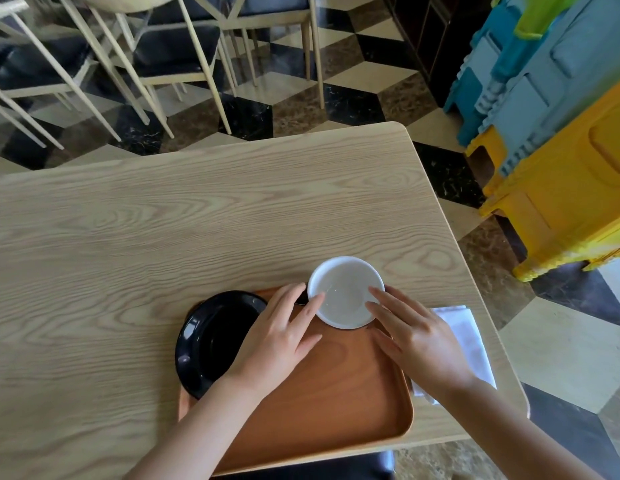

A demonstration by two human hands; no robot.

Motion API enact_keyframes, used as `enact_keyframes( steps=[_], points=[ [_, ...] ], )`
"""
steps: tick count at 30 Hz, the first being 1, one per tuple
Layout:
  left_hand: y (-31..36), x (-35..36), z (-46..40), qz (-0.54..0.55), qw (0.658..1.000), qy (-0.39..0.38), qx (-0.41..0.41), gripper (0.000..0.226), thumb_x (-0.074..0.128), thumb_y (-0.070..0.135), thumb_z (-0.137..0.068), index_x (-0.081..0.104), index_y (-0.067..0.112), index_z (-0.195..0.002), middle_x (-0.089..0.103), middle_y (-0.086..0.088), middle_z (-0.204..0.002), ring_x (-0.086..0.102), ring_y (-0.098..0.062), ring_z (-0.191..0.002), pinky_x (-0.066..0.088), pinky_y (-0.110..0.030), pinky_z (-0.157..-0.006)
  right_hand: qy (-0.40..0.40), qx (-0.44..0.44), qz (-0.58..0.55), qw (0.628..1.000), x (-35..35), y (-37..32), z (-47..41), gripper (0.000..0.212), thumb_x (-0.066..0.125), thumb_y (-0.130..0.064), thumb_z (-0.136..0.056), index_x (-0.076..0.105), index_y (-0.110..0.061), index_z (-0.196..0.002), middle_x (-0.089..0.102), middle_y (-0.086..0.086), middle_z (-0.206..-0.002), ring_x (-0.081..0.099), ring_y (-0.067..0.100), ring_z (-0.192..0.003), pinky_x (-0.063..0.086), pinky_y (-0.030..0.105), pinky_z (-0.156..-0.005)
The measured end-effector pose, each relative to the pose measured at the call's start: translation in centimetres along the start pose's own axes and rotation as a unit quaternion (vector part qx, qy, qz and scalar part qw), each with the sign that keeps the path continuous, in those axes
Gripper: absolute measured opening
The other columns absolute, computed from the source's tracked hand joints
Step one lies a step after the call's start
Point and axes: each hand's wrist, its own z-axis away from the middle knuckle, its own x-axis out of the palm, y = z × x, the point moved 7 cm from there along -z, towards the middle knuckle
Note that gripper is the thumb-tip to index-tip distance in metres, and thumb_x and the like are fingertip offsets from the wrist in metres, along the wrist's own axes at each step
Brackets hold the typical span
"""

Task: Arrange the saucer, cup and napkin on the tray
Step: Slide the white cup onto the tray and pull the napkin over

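Observation:
A brown wooden tray [329,403] lies at the near edge of the table. A black saucer [211,337] rests on the tray's left side, overhanging its left rim. A white cup [346,292] with a dark outside is at the tray's far right corner, held between both hands. My left hand [277,337] touches the cup's left rim and my right hand [419,341] its right rim. A white folded napkin [469,341] lies on the table just right of the tray, partly under my right hand.
The light wooden table [197,220] stretches away to the left and far side. Pale chairs [184,57] stand beyond it. Stacked blue and yellow plastic stools [558,161] stand to the right, off the table's edge.

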Motion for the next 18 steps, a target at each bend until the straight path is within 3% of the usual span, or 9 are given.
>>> enact_keyframes(
  steps=[3,7,10,13,16,18],
  points=[
    [0.3,-0.1,0.4,-0.023,0.998,-0.047,-0.026,0.055,0.049,0.038,-0.089,0.039,0.017,-0.138,0.045,-0.018,-0.137,0.037,-0.029,-0.132,0.038,-0.044,-0.106,-0.025,0.027,-0.019,0.999,0.4,0.0,0.3,0.033,0.048,-0.025,-0.083,0.067,-0.008,-0.104,0.064,0.009,-0.122,0.059,0.025,-0.112,0.055,0.035,-0.082],
    [2.4,-1.4,0.5,-0.01,0.998,-0.053,-0.041,0.057,0.036,0.042,-0.091,0.027,0.021,-0.144,0.029,-0.014,-0.151,0.016,-0.025,-0.142,0.024,-0.046,-0.111,-0.046,0.031,-0.027,0.998,-0.3,0.0,1.1,0.038,0.048,-0.03,-0.084,0.062,-0.012,-0.116,0.057,0.013,-0.13,0.053,0.026,-0.119,0.044,0.035,-0.095],
    [6.2,-1.8,0.7,0.017,0.999,-0.049,0.001,0.057,0.038,0.04,-0.092,0.027,0.021,-0.144,0.027,-0.012,-0.152,0.015,-0.024,-0.142,0.019,-0.047,-0.112,-0.028,0.078,-0.016,0.996,-2.0,1.1,2.8,0.042,0.042,-0.037,-0.088,0.059,-0.014,-0.12,0.055,0.013,-0.132,0.051,0.027,-0.121,0.044,0.038,-0.097],
    [10.7,0.3,1.4,0.011,0.995,-0.082,0.048,0.061,0.039,0.044,-0.089,0.025,0.022,-0.144,0.028,-0.011,-0.152,0.019,-0.027,-0.141,0.027,-0.05,-0.109,-0.041,0.159,0.029,0.986,-2.4,3.9,6.1,0.048,0.034,-0.042,-0.091,0.056,-0.014,-0.124,0.05,0.015,-0.136,0.044,0.029,-0.127,0.043,0.043,-0.098],
    [13.9,3.3,1.8,-0.01,0.989,-0.135,0.066,0.066,0.04,0.049,-0.083,0.028,0.025,-0.143,0.032,-0.01,-0.15,0.025,-0.026,-0.139,0.036,-0.053,-0.104,-0.08,0.218,0.068,0.97,-2.1,6.5,9.3,0.053,0.06,-0.034,-0.083,0.046,-0.017,-0.131,0.042,0.016,-0.142,0.035,0.031,-0.132,0.046,0.051,-0.095],
    [15.1,4.8,1.9,-0.024,0.985,-0.16,0.066,0.068,0.038,0.052,-0.081,0.029,0.026,-0.142,0.035,-0.008,-0.149,0.028,-0.024,-0.138,0.031,-0.053,-0.107,-0.115,0.23,0.066,0.964,-1.5,7.3,10.8,0.066,0.072,-0.029,-0.075,0.043,-0.019,-0.133,0.038,0.016,-0.145,0.035,0.033,-0.132,0.049,0.051,-0.091]
  ],
)
